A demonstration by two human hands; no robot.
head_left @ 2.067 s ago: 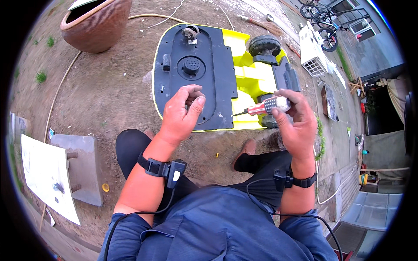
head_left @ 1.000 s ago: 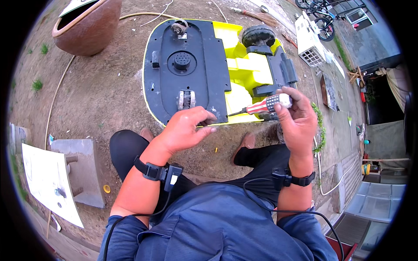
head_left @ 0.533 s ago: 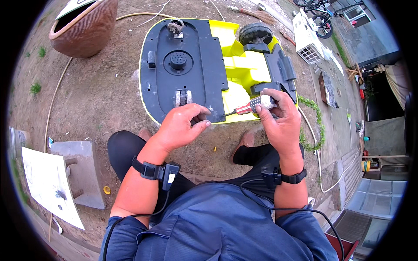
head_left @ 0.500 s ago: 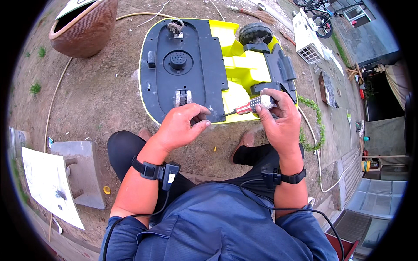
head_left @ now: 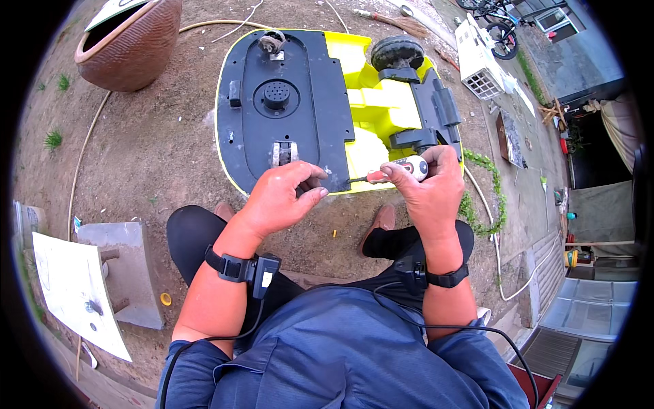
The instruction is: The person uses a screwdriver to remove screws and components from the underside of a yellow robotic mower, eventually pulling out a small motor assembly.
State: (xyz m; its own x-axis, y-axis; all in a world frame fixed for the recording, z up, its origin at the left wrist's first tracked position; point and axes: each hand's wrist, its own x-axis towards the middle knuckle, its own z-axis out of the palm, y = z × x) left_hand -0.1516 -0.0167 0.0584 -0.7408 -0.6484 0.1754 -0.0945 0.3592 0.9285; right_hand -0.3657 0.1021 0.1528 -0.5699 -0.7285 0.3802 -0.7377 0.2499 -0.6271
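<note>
A yellow toy ride-on car lies upside down on the ground before me, its black underside panel (head_left: 255, 133) facing up. My right hand (head_left: 436, 187) holds a screwdriver (head_left: 398, 172) with a red and pale handle, fingers and thumb around the handle's end. The shaft points left, its tip at the panel's near right corner; whether it sits in a screw is too small to tell. My left hand (head_left: 286, 194) is just left of that corner, fingers loosely bent and thumb apart, with nothing visible in it. A muddy wheel (head_left: 397, 52) sits on the car's far right side.
A large brown ribbed pot (head_left: 129, 51) stands at the far left. Nearer are a white panel (head_left: 78, 293) and a grey block (head_left: 129, 259). A pale hose (head_left: 85, 146) crosses the ground. A white crate (head_left: 480, 65) and a bicycle (head_left: 504, 41) are at the far right.
My right hand has turned about the screwdriver's handle, the thumb now lying over it and more of the pale end showing. The tip stays near the panel's corner. My left hand is nearly still.
</note>
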